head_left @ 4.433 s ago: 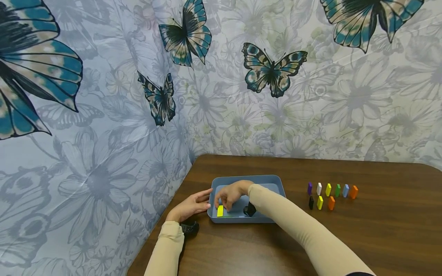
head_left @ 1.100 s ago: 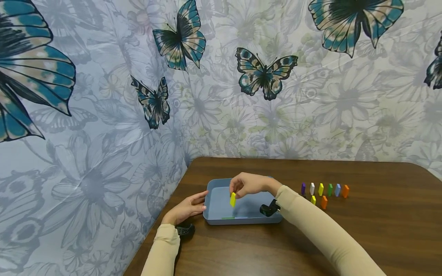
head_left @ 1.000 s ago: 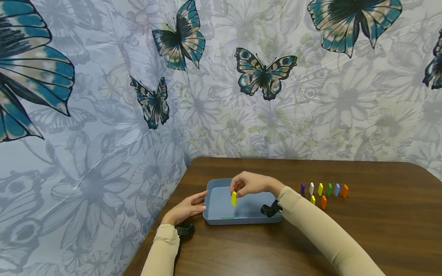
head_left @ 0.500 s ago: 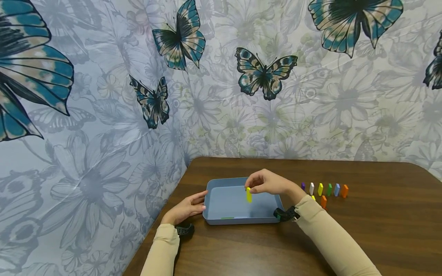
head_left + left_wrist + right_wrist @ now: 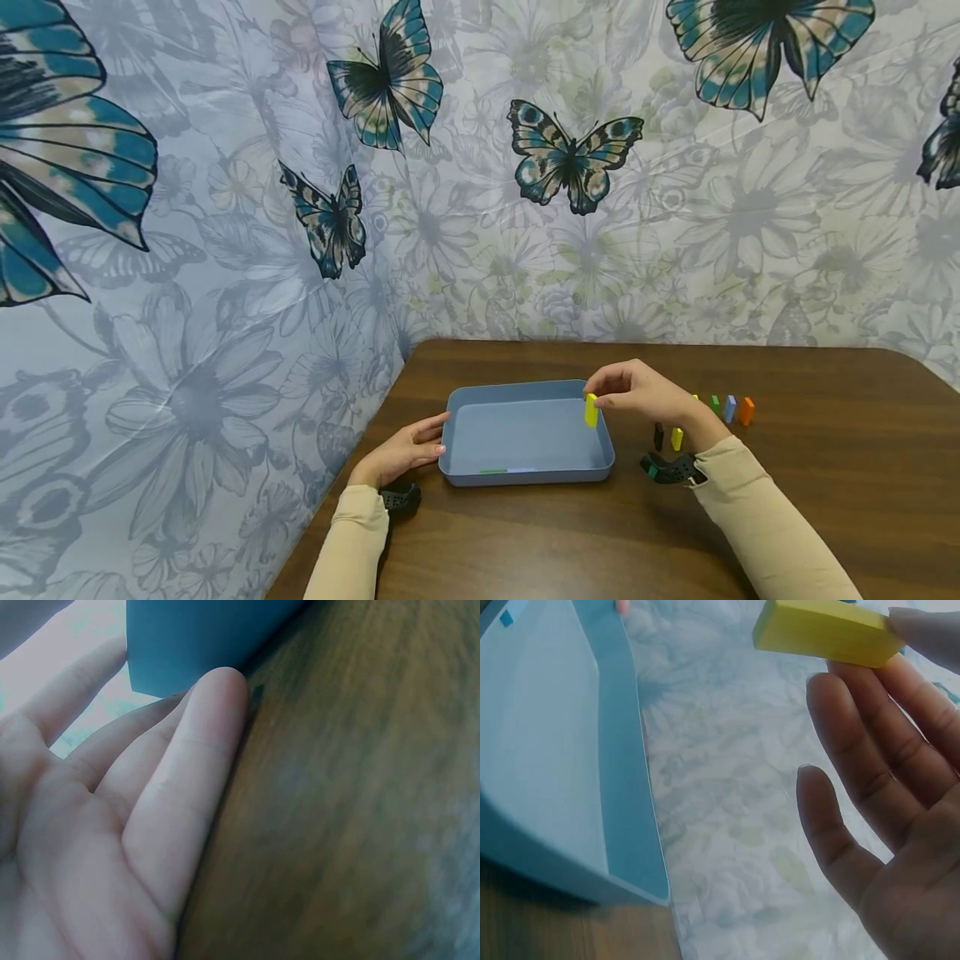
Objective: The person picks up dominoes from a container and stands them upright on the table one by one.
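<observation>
My right hand [image 5: 651,397] pinches a yellow domino [image 5: 592,411] between thumb and fingers, held upright above the right rim of the blue-grey tray [image 5: 607,454]. In the right wrist view the yellow domino [image 5: 829,631] sits at the fingertips, with the little finger apart from it. My left hand [image 5: 401,452] touches the tray's left side with extended fingers; the left wrist view shows its fingertips against the outer wall [image 5: 195,645]. Inside the tray, a thin green edge [image 5: 493,472] shows by the near wall, and the right wrist view has a small blue piece [image 5: 507,618].
Right of the tray, dominoes stand in rows: black [image 5: 658,436], yellow [image 5: 677,439], green [image 5: 715,406], blue [image 5: 730,408] and orange [image 5: 746,411]. My right hand and wrist hide others. The brown table [image 5: 540,533] meets butterfly-patterned walls behind and at left.
My right hand took the yellow domino from the tray's near left corner, lifted it and carried it rightward across to the right rim. The left hand has stayed at the tray's left side.
</observation>
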A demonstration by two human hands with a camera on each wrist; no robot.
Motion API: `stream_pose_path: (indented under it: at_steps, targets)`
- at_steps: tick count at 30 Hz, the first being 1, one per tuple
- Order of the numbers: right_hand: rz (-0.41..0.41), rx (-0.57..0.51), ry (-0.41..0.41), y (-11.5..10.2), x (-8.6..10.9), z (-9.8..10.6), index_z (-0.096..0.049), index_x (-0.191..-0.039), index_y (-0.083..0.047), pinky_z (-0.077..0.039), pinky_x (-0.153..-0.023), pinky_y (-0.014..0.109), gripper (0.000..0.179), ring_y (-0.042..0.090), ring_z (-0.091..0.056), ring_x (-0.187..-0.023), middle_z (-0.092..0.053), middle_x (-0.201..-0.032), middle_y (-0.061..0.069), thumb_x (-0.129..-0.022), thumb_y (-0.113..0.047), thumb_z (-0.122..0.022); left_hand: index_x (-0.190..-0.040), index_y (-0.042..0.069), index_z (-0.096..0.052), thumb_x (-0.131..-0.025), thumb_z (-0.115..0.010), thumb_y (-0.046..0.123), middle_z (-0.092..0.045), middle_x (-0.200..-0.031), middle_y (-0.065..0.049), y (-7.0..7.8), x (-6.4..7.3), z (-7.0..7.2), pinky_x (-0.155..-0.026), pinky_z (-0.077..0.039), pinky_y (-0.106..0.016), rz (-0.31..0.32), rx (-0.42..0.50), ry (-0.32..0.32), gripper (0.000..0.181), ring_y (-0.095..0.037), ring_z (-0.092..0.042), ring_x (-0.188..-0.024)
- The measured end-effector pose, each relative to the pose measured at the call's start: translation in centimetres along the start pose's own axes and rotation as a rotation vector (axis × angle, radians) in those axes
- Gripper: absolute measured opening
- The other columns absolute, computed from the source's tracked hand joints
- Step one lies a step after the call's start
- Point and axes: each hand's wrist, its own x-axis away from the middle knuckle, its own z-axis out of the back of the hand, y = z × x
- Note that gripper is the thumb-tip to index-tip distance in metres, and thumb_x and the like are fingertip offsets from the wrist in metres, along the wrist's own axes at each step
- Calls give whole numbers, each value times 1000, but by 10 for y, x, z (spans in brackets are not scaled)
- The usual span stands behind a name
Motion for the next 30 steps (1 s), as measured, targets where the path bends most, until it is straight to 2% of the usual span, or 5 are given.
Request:
stream_pose_path:
  at_steps: [4, 11, 16, 23, 30]
  targets:
    - [-3, 10, 29, 1, 13, 8, -68, -114, 2, -59, -78, 27, 19, 9, -68, -87, -72, -100, 6, -98, -7, -63, -162, 10, -16, -102, -61, 19, -18, -165, -23, -1, 0, 1, -114, -44, -38, -2, -19, 4, 75, -40, -24, -151]
    - [-35, 27, 88, -3, 39, 25, -67, -113, -2, -51, -46, 33, 16, 15, -60, -61, -73, -92, 9, -99, -7, -62, -161, 10, -18, -101, -61, 18, -19, -165, -24, -1, -1, 3, -114, -44, -40, -13, -21, 6, 74, -41, -25, -151]
    - [-44, 28, 105, -2, 58, 39, -64, -114, 2, -55, -50, 37, 16, 22, -68, -66, -73, -89, 11, -99, -5, -60, -162, 10, -18, -101, -61, 18, -19, -165, -24, -3, -3, 2, -113, -44, -39, -12, -20, -5, 75, -41, -25, -151]
    - [-68, 94, 152, 4, 85, 60, -64, -114, 2, -58, -67, 31, 17, 15, -70, -80, -74, -99, 2, -99, -3, -59, -162, 12, -18, -101, -62, 20, -19, -165, -22, -4, -1, 2, -113, -44, -38, -11, -11, 3, 75, -39, -25, -151]
    - [-122, 81, 149, 15, 106, 74, -64, -113, 2, -56, -61, 31, 16, 13, -67, -80, -73, -98, 4, -100, -3, -58, -161, 11, -19, -101, -61, 18, -19, -165, -24, -4, 0, 2, -113, -44, -40, -12, -12, 6, 74, -41, -26, -150]
